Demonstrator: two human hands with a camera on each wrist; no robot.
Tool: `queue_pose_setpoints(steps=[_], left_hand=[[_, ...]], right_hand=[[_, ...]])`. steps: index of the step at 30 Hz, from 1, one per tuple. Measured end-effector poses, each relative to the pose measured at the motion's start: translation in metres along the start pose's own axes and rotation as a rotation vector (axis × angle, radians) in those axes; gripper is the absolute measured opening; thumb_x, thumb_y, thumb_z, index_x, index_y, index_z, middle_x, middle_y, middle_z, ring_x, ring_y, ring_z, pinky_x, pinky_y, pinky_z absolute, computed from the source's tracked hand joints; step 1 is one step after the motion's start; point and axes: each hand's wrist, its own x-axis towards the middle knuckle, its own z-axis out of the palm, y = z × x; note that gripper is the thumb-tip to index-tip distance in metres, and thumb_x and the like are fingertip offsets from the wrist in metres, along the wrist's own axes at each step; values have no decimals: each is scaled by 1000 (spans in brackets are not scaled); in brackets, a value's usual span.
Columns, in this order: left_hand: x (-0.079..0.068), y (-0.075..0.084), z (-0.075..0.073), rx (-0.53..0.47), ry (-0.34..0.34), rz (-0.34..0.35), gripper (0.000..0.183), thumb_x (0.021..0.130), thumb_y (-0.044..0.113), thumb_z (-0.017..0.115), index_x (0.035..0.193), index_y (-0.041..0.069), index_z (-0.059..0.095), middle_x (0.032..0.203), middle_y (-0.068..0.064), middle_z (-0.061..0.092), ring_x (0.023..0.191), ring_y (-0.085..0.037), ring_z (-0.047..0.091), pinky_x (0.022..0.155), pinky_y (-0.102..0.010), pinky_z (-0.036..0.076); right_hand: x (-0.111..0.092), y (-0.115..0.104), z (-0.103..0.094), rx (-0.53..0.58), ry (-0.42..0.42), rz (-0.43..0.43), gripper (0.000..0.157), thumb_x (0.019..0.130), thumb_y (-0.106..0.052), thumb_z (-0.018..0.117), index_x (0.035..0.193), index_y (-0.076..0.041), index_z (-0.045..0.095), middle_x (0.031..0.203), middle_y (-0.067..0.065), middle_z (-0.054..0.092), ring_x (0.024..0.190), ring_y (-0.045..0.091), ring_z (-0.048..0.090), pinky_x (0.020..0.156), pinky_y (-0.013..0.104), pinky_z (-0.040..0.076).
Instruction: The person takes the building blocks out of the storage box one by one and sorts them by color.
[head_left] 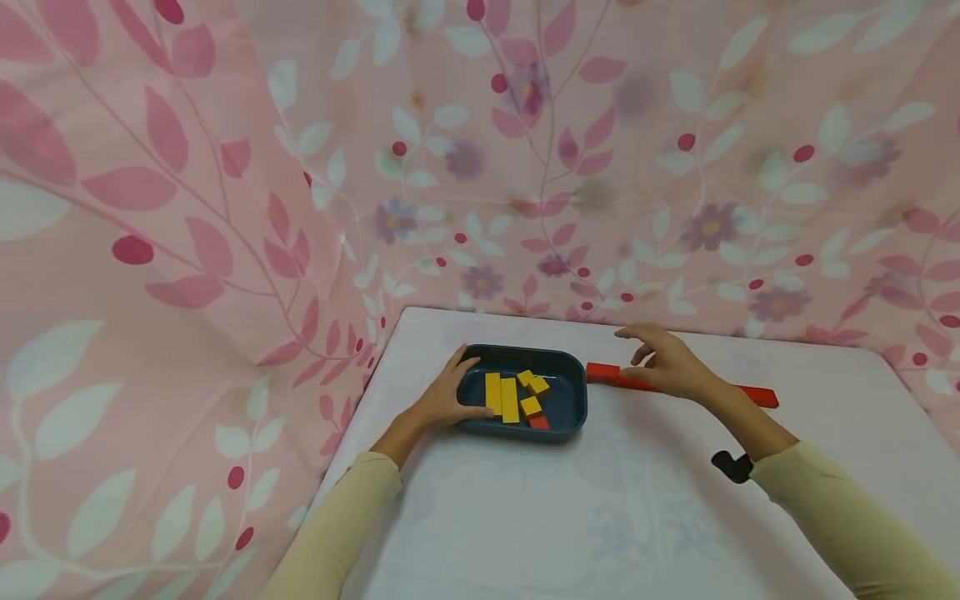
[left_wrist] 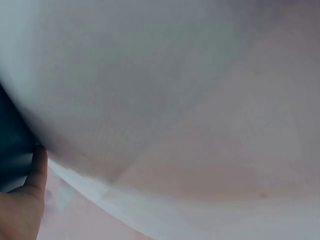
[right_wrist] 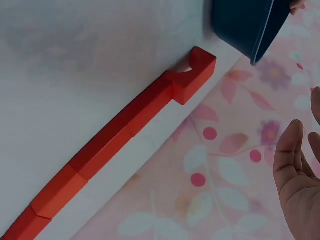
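Observation:
A dark blue tray (head_left: 567, 407) holds two long yellow blocks (head_left: 509, 400), several small yellow blocks (head_left: 531, 407) and a red block (head_left: 538, 422). My left hand (head_left: 442, 402) grips the tray's left end, fingers at the back and thumb at the front rim; the left wrist view shows one digit against the tray wall (left_wrist: 12, 135). To the tray's right, red blocks (right_wrist: 107, 145) lie end to end in a row, the nearest with a rounded notch (right_wrist: 200, 77). Over that row hovers my right hand (head_left: 672, 367), loosely bent, holding nothing.
A white cloth (head_left: 525, 517) covers the table. Pink floral fabric (head_left: 540, 167) hangs behind it and along the left side. Next to the right sleeve (head_left: 847, 508) juts a small black object (head_left: 731, 467).

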Motion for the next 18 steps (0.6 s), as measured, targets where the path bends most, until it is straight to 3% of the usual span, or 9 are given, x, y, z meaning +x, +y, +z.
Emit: queue_pose_setpoints(steps=[8, 12, 15, 18], left_hand=[[-12, -3, 9, -10, -18, 2, 106, 71, 65, 79, 155, 22, 30, 168, -4, 3, 151, -32, 22, 116, -58, 31], [-16, 0, 12, -16, -16, -23, 104, 72, 61, 80, 155, 24, 30, 168, -1, 3, 150, -31, 23, 115, -58, 31], [-10, 2, 8, -19, -4, -26, 101, 74, 57, 80, 155, 26, 30, 168, 1, 3, 150, -30, 23, 116, -59, 31], [-5, 2, 4, -20, 14, -6, 101, 74, 57, 80, 155, 24, 30, 168, -1, 4, 150, -30, 23, 115, -60, 31]], right_hand=[[5, -19, 36, 36, -77, -86, 54, 80, -10, 82, 131, -7, 61, 129, 16, 57, 87, 21, 65, 72, 18, 56], [8, -28, 50, 40, -134, -120, 47, 83, -9, 79, 128, -7, 64, 128, 15, 59, 91, 23, 64, 77, 28, 60], [15, -35, 54, 33, -168, -161, 42, 86, -11, 77, 126, -8, 65, 127, 14, 60, 89, 19, 63, 80, 33, 60], [23, -42, 59, 56, -195, -175, 39, 87, -14, 76, 125, -10, 67, 125, 12, 60, 86, 14, 61, 79, 27, 59]])
